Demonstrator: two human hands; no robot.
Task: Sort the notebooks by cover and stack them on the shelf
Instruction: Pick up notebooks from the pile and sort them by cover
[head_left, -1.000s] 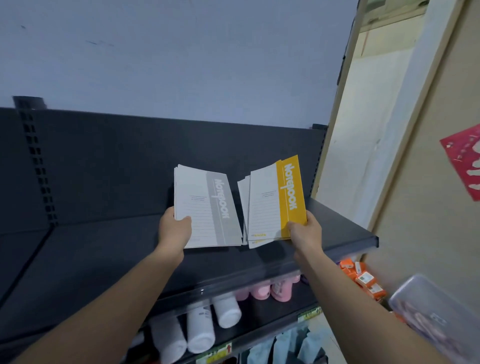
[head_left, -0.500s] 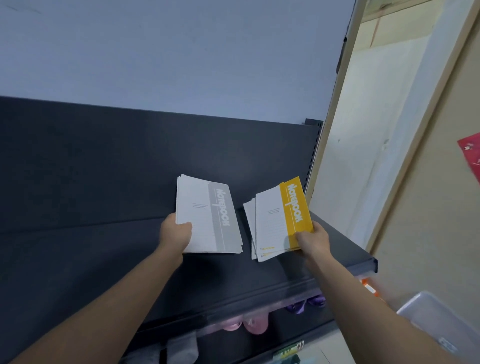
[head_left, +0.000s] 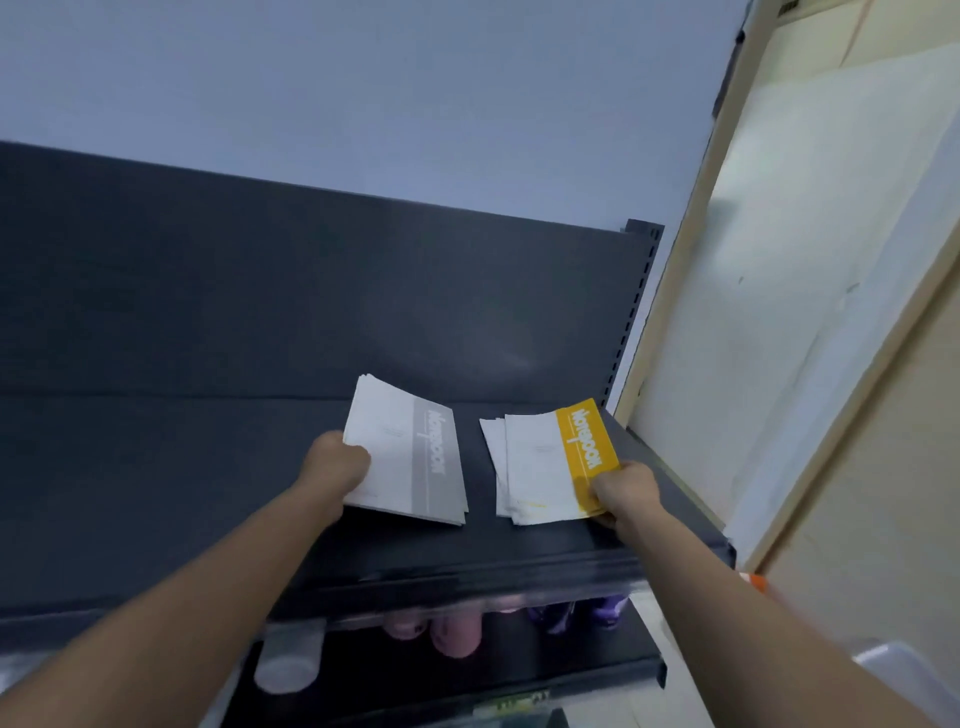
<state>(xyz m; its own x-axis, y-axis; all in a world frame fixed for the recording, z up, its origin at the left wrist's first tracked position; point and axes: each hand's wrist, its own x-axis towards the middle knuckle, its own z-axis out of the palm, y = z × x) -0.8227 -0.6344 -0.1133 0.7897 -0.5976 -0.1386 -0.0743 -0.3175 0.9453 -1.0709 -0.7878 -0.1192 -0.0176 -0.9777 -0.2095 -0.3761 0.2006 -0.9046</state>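
Gripping the grey-banded notebooks by their left edge in the curled left hand; pinching the yellow-banded notebooks at their near right corner with the right hand. Holding both stacks side by side, apart, low on the dark shelf, contact unclear. Reaching over pink bottles at 6 o'clock; facing the back panel at 12.

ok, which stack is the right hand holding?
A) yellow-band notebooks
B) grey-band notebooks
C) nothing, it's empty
A: the right hand grips the yellow-band notebooks at their near right corner, while the left hand holds the grey-band notebooks.
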